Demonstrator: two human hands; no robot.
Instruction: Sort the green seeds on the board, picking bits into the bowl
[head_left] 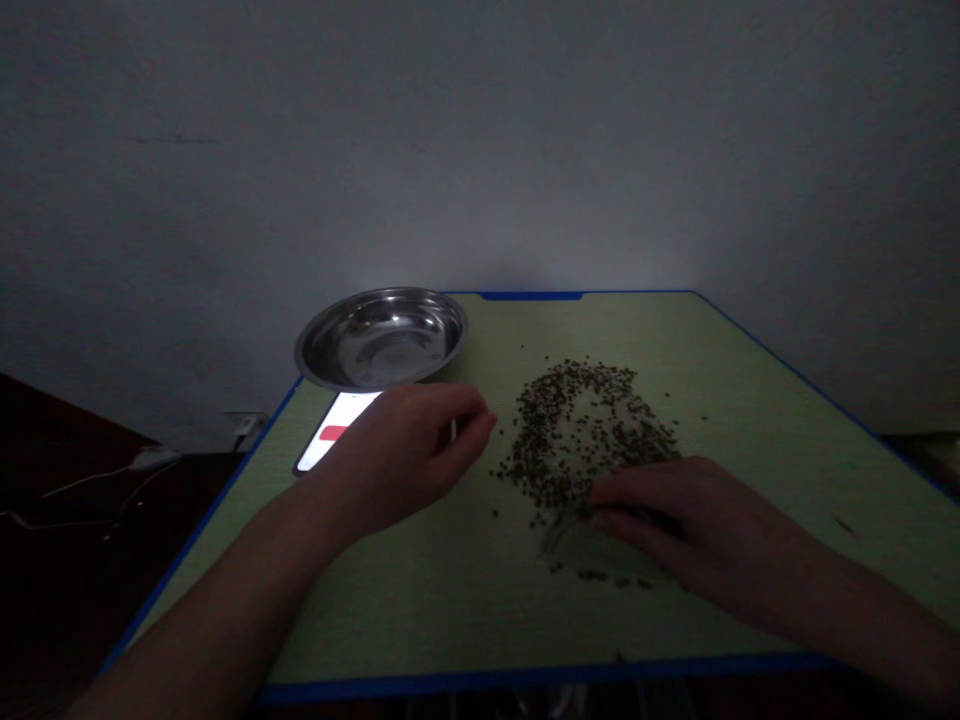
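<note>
Small dark bean- or seed-like pieces [559,410] lie in a loose, ring-like spread on the pale green table [420,620]. My right hand [675,510] is at the near right side of the spread, thumb and fingertips pinched together low over the pieces. What the pinch holds, if anything, is too small to see. Below those fingertips is a faint, curved, pale patch [574,545], perhaps see-through, which I cannot identify. My left hand [420,440] hovers left of the spread, thumb and index fingertip closed together. Anything between them is hidden.
A shiny steel basin [386,345] stands at the table's back left. Partly behind my left hand lies a phone [330,435] with a lit screen. The table has a blue rim [420,685] and stands by a grey wall [480,150]. White cables [142,460] lie at left.
</note>
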